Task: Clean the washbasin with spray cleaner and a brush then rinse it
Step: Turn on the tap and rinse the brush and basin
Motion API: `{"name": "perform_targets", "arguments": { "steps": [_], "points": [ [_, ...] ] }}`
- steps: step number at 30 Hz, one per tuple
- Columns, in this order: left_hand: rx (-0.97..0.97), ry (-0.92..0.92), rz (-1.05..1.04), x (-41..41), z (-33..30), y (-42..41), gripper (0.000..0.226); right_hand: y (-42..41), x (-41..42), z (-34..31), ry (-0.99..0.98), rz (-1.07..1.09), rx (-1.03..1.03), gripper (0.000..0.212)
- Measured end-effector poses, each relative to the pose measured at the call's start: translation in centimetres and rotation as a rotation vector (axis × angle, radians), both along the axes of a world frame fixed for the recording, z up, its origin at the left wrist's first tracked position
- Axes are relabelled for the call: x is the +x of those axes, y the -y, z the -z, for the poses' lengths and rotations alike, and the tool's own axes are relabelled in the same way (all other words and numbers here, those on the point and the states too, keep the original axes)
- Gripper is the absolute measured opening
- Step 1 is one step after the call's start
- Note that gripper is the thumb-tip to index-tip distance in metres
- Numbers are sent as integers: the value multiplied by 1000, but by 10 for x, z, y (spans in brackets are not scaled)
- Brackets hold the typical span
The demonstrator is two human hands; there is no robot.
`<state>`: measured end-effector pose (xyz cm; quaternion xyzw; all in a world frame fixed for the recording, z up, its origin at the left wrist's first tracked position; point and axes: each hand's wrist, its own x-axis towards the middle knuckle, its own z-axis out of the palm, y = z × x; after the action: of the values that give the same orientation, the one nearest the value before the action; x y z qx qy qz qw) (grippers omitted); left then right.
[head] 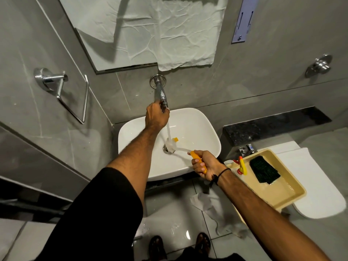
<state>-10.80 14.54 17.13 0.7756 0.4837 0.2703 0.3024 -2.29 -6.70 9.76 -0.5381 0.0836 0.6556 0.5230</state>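
A white washbasin sits below a chrome wall tap. My left hand grips the tap's lever at the spout end, and water runs down into the bowl. My right hand is closed around the yellow handle of a white brush. The brush head lies under the stream, just above the drain. A spray bottle's yellow and red trigger shows in the tray to the right.
A cream tray holding a dark green scrub pad rests on the closed white toilet lid at right. A chrome towel ring hangs on the left wall. Crumpled tissue lies on the wet floor.
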Motion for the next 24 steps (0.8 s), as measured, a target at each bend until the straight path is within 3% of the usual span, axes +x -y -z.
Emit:
{"name": "perform_targets", "arguments": {
  "steps": [6, 12, 18, 24],
  "points": [
    [-65, 72, 35, -6, 1, -16, 27, -4, -15, -4, 226, -77, -83, 24],
    [-177, 158, 60, -7, 1, -38, 26, -21, -25, -12, 368, -172, -145, 45],
    [-251, 199, 77, 0, 6, -36, 30, -17, -25, -18, 456, -213, -169, 31],
    [-292, 196, 92, -1, 9, -41, 33, -12, -30, -16, 865, -378, -198, 37]
  ]
}}
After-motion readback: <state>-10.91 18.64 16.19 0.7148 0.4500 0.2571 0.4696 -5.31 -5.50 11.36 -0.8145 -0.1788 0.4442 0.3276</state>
